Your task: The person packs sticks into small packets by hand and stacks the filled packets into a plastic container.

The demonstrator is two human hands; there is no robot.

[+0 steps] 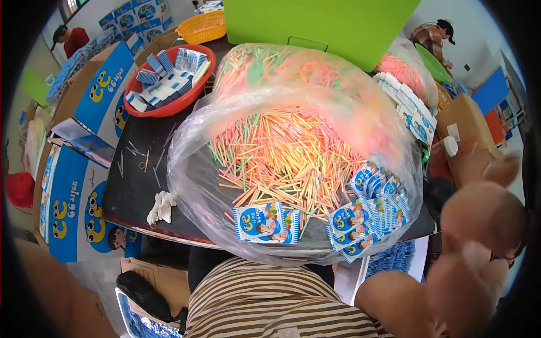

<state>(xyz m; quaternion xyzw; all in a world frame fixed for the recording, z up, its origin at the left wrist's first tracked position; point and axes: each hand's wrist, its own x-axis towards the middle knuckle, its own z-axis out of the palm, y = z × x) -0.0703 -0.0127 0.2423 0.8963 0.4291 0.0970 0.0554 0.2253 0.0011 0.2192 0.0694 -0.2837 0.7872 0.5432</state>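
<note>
My right hand [462,265] is raised very close to the camera at the right edge, large and blurred. Its fingers point toward the lens and stand apart, with nothing visible between them. Only a bare part of my left arm [62,293] shows at the lower left; the hand is out of view. In front of me lies a big clear plastic bag [189,169], its mouth open, full of thin pastel candy sticks [287,158]. Blue-and-white printed packets [259,222] rest at its front edge. A larger stack of the same packets [366,219] lies at its right.
A red basket [160,112] of small packs stands at the back left, with a yellow basket [200,28] behind. Printed cartons [73,203] line the left. Crumpled tissue [162,208] lies on the dark table [132,186]. Two people [72,40] work farther back, left and right.
</note>
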